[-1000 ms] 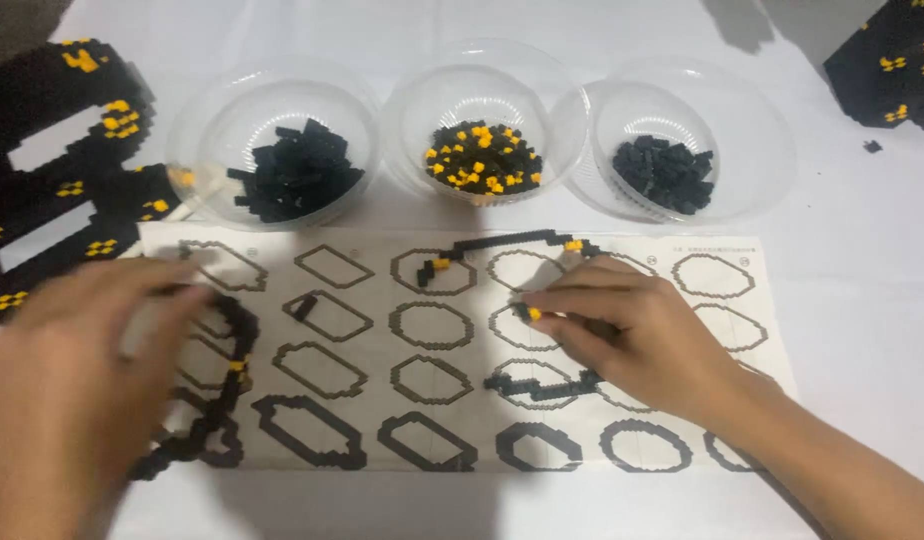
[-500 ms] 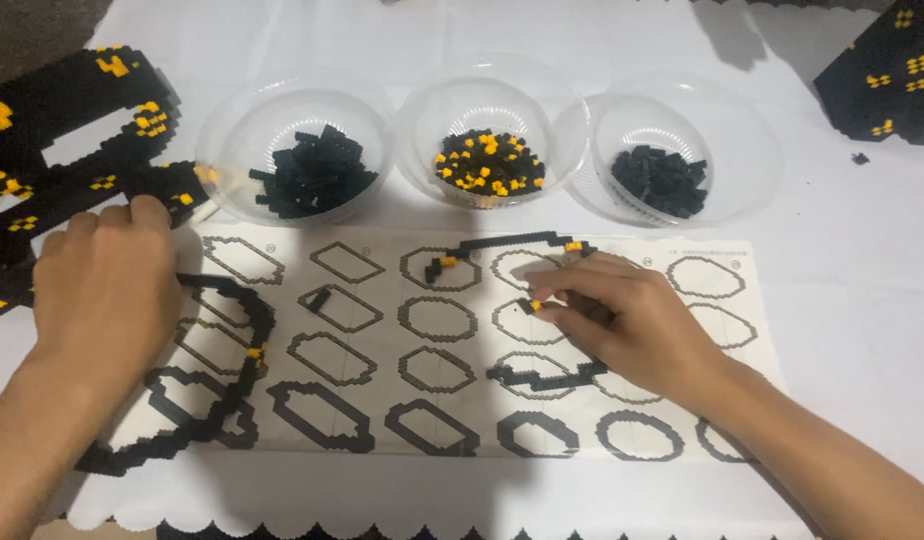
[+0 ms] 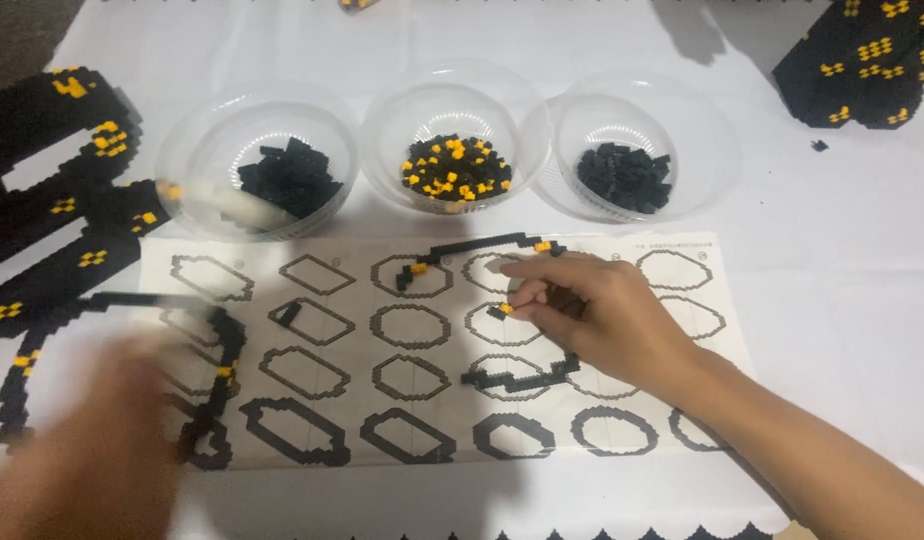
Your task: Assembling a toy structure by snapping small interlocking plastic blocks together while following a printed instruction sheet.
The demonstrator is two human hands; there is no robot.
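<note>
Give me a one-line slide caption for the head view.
Right hand pinches a small yellow-and-black brick piece over the printed template sheet; blurred left hand rests near a black brick ring, three bowls behind.

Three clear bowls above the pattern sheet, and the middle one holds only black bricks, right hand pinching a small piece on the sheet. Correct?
Not quite. In the head view the middle bowl holds black bricks mixed with yellow-orange ones; the left bowl and the right bowl hold only black. The rest stands: the right hand pinches a small piece on the pattern sheet.
</note>
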